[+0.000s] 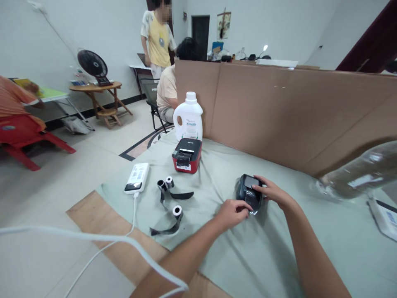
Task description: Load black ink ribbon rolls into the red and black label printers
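A small dark label printer (248, 191) stands on the pale green cloth, with glossy black film (252, 200) over its front. My right hand (273, 192) grips its right side, fingers spread over the top and the grey panel. My left hand (232, 213) is closed in a pinch at the film's lower edge; the fingertips partly hide what they hold. To the left lie small rolls with black ribbon: one roll (177, 212) has a loose tail, and two more (169, 182) sit together behind it. A red and black label printer (187, 155) with black film at its front stands farther back.
A white jug (189, 118) stands behind the red printer, beside a tall cardboard partition (263, 111). A white power bank (137, 178) trails a cable (135, 213) off the left edge. Clear plastic wrap (362, 174) and a white device (384, 217) lie right. People are beyond.
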{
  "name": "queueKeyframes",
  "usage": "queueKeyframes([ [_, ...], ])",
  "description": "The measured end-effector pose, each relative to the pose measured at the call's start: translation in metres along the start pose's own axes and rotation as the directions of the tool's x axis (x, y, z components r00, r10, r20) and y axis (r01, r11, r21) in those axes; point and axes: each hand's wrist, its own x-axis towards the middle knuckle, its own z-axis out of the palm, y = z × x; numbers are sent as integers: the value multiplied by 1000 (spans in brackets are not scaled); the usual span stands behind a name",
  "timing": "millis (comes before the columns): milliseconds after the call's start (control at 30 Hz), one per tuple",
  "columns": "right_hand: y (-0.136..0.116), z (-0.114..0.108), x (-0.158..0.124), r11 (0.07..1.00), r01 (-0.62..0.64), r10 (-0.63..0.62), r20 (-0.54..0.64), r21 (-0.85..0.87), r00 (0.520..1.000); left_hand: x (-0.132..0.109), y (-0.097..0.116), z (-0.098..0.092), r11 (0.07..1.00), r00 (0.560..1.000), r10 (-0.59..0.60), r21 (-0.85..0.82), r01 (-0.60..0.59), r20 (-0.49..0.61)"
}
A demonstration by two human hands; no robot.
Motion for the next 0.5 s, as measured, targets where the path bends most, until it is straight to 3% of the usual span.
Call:
queueKeyframes([
  [500,-3,-2,2,999,-37,37,-2,22,999,0,-1,1,1000,1000,11,24,-11,-3],
])
